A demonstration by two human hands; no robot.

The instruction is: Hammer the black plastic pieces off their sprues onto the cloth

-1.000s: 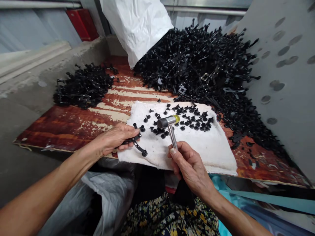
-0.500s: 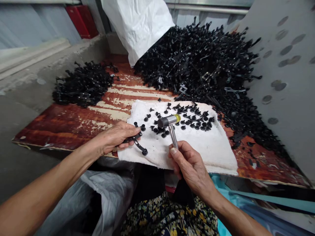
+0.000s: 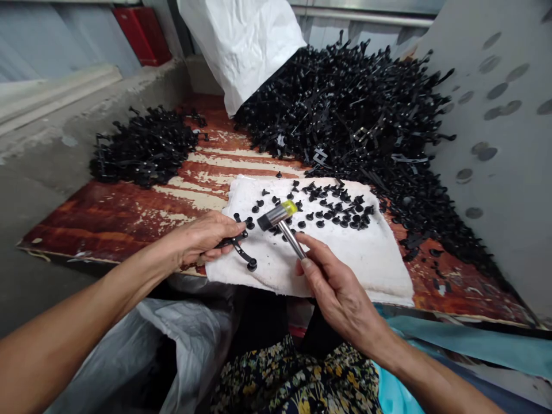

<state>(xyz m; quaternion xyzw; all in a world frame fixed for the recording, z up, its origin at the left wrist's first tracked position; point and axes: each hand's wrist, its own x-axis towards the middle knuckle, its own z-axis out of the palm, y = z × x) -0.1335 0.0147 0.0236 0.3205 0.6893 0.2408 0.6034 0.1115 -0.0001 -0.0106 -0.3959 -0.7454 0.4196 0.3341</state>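
My left hand point(image 3: 211, 234) pinches a black jointed part with thin arms and round ends point(image 3: 241, 251) over the left front of a white cloth point(image 3: 345, 264). Its palm end is hidden by my fingers. In my right hand point(image 3: 330, 282) is a small mallet point(image 3: 276, 216), gripped by its metal handle. The mallet head has one black face and one yellow face; the black one points left toward the black part, apart from it. Many small black round-headed pegs point(image 3: 344, 222) lie scattered on the cloth behind the mallet.
A large heap of black parts point(image 3: 345, 109) covers the table's back right, and a smaller heap point(image 3: 149, 146) lies at the left. A white sack point(image 3: 245, 52) hangs at the back. The worn red-brown tabletop point(image 3: 99, 218) borders a wall and a grey panel point(image 3: 504, 172).
My right hand has tilted the mallet, bringing its head left and slightly down, closer to the black part. My left hand and the part have hardly moved.
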